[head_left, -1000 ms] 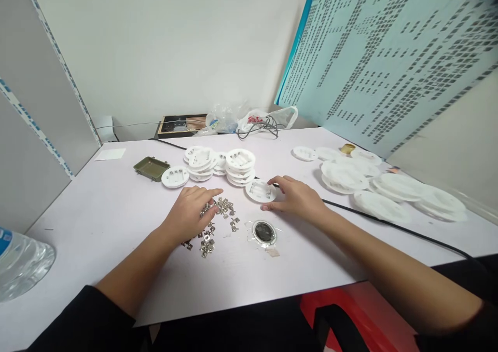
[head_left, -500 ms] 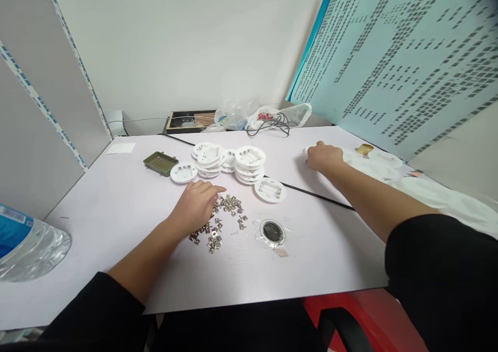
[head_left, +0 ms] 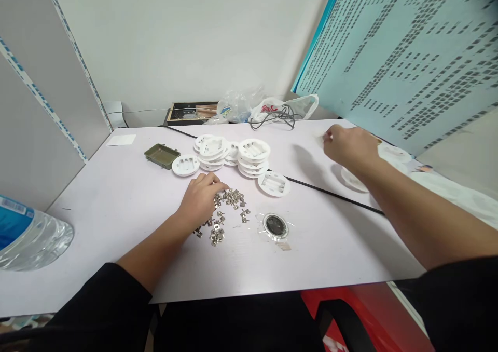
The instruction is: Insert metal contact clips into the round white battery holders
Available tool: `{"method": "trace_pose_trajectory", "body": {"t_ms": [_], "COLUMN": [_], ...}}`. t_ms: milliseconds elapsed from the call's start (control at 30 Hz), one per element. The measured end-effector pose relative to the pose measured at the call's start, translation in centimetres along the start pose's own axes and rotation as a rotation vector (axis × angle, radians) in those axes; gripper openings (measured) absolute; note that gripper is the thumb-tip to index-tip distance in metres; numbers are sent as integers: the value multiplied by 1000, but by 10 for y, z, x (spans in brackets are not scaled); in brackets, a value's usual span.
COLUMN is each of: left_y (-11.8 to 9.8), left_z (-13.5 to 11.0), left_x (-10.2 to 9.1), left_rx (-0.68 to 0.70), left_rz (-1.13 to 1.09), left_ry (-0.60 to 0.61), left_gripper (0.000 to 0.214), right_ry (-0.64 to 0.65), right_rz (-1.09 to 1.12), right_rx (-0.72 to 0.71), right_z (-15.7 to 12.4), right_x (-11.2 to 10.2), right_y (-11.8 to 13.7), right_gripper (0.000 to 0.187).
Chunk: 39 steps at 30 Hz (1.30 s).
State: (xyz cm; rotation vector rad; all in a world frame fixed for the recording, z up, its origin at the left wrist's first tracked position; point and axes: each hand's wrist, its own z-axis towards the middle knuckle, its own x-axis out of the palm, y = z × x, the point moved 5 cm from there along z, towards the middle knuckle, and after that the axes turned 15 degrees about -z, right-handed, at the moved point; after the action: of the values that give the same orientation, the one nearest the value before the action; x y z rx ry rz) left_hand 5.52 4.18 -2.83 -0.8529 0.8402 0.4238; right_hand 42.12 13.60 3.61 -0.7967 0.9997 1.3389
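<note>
My left hand (head_left: 202, 196) rests palm down on the white table (head_left: 116, 227), fingers curled together on the left edge of a pile of small metal clips (head_left: 229, 206); what they pinch is hidden. My right hand (head_left: 348, 145) is raised over the far right of the table, fingers closed on a pale white disc (head_left: 322, 138) that is blurred by motion. Between the hands lie a single white round battery holder (head_left: 273, 184) and a round dark piece in clear film (head_left: 275, 226).
Stacks of white battery holders (head_left: 249, 157) stand behind the clips, with a green box (head_left: 162, 156) to their left. A black cable (head_left: 330, 193) crosses the table. More white discs (head_left: 352, 179) lie on the right, under a tilted blue sheet (head_left: 408, 56). A water bottle (head_left: 31, 238) lies at the left edge.
My right hand left the single battery holder, reached to the far right discs and has now lifted with a white disc. My left hand stayed on the clips.
</note>
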Motion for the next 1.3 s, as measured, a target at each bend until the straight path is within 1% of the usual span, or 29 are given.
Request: {"method": "trace_pose_trajectory", "body": {"t_ms": [67,100,133,167,200,233,267,333,367,433,467,567,633,700,767,833,900,967,1067,1167,1300], "left_y": [3,4,5,6,6,7,7,8,9,10,10,8,5,0,-5,-8,-7,-3,5,8,6], "left_z": [1,2,3,4,5,7,8,10,11,12,12,11,9,7,4,2,0,-1,-3,-3,-1], "left_x": [2,3,4,4,5,4,4,3,3,2,2,1,-4,-12,-19,-25,-28,-30,-29,-27,-26], "left_rx": [-11,-8,-4,0,2,1,-2,-16,-26,-42,-47,-60,-56,-31,-8,-27,-83,-169,-291,-322,-325], "left_rz": [19,19,14,4,-8,-16,-22,-27,-23,-3,10,30,16,-25,-112,-208,-324,-484,-744,-908,-990], "left_ry": [13,24,36,49,60,66,70,68,63,55,55,44,-10,-88,-148,-201,-252,-313,-397,-409,-381], "left_gripper": [60,59,56,53,48,41,35,25,22,20,20,19,19,16,14,13,12,10,11,21,33], "right_ry": [-52,-83,-105,-108,-65,3,72,286,351,481,517,558,528,463,389,326,276,242,245,286,274], "right_rz": [-64,5,170,401,633,842,991,1141,1195,1248,1275,1337,1330,1299,1260,1213,1183,1202,1281,1302,1255], "right_rx": [125,136,127,120,92,59,39,-41,-83,-163,-193,-251,-270,-283,-291,-307,-339,-364,-343,-304,-324], "right_z": [-16,-25,-35,-45,-55,-64,-73,-88,-93,-102,-105,-110,-112,-112,-113,-115,-117,-119,-123,-126,-128], "right_x": [-28,-41,-51,-58,-60,-59,-56,-45,-40,-30,-26,-15,-8,-2,4,10,15,20,30,39,43], "right_y": [10,19,31,42,56,70,82,108,119,136,142,154,158,160,161,161,161,161,159,157,155], "right_gripper": [24,20,16,13,14,21,28,32,31,29,29,35,40,42,39,35,29,25,29,35,36]}}
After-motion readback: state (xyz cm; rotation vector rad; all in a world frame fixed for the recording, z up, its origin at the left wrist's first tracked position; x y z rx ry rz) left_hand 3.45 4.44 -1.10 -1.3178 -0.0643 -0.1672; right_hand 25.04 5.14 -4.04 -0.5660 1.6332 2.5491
